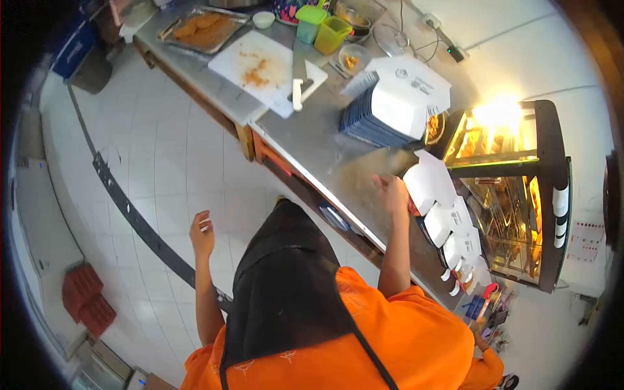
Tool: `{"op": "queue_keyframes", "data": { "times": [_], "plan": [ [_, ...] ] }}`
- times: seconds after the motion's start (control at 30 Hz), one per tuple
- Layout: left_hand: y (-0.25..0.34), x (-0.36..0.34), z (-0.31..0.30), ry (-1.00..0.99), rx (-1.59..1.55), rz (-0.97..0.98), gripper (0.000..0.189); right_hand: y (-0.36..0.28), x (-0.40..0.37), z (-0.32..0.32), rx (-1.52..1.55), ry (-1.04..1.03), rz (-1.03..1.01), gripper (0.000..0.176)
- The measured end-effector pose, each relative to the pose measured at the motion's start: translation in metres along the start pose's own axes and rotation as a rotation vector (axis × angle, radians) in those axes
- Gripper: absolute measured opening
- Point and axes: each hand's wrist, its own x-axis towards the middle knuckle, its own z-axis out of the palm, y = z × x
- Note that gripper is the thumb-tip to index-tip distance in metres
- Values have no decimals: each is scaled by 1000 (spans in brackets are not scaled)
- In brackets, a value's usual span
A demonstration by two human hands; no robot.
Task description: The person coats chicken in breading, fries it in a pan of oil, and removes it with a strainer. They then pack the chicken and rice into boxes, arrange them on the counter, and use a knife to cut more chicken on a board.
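Observation:
My left hand [202,234] hangs over the tiled floor to the left of my apron, fingers loosely bent and nothing in them. Over the metal counter, my right hand [392,193] is beside the nearest opened takeaway box [430,181], its fingers slightly apart and partly curled, with nothing visible in them. This box has a white inside and a raised lid, and a bit of red shows at its edge by my wrist. More opened boxes [450,220] stand in a row along the counter. Beyond my right hand rises a stack of white and dark blue boxes [390,107].
A lit glass warming cabinet [500,195] stands against the wall. Farther along the counter are a white cutting board [244,65] with crumbs, a white-handled knife [298,91] and a tray of breaded food [203,29]. Another person's orange sleeve [487,369] shows at lower right.

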Motion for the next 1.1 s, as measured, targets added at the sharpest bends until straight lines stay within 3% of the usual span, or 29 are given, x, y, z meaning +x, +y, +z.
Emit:
{"op": "queue_keyframes", "data": {
  "times": [0.07, 0.13, 0.17, 0.23, 0.3, 0.4, 0.47, 0.53, 0.6, 0.67, 0.7, 0.77, 0.83, 0.87, 1.0, 1.1],
  "plan": [
    [56, 58, 17, -95, -150, -191, 22, -65, 20, -11, 241, 490, -312, 28],
    [67, 115, 39, -212, -164, -155, 24, -120, 65, -40, 307, 794, -362, 35],
    [72, 138, 50, -305, -173, -149, 27, -137, 95, -42, 228, 820, -238, 37],
    [85, 182, 64, -423, -179, -89, 27, -149, 134, -41, 148, 863, -72, 39],
    [104, 230, 75, -514, -180, -23, 28, -158, 167, -39, 7, 429, 132, 42],
    [132, 269, 87, -716, -302, -7, 27, -182, 156, -35, 183, 445, 173, 45],
    [155, 289, 120, -917, -284, 124, 34, -191, 158, -28, 195, 462, 166, 47],
    [215, 294, 150, -990, -324, 395, 51, -195, 159, -18, 298, 405, 5, 50],
    [253, 293, 197, -918, -290, 647, 71, -204, 156, -21, 374, 383, 84, 53],
    [285, 293, 219, -777, -283, 798, 86, -201, 159, -23, 755, 123, 63, 54],
    [289, 294, 224, -808, -307, 817, 86, -200, 161, -17, 873, 90, 66, 52],
    [287, 298, 246, -702, -262, 914, 91, -215, 155, -33, 478, 221, -132, 25],
    [274, 302, 264, -586, -254, 1009, 88, -222, 160, -27, 289, 232, -96, 21],
    [269, 303, 269, -546, -273, 1035, 85, -223, 159, -19, 335, 341, 21, 21],
    [281, 310, 260, -572, -268, 1138, 77, -240, 136, -50, 342, 538, 97, 24],
    [299, 310, 254, -434, -165, 1348, 74, -232, 125, -60, 439, 628, 145, 24]
  ]
}}
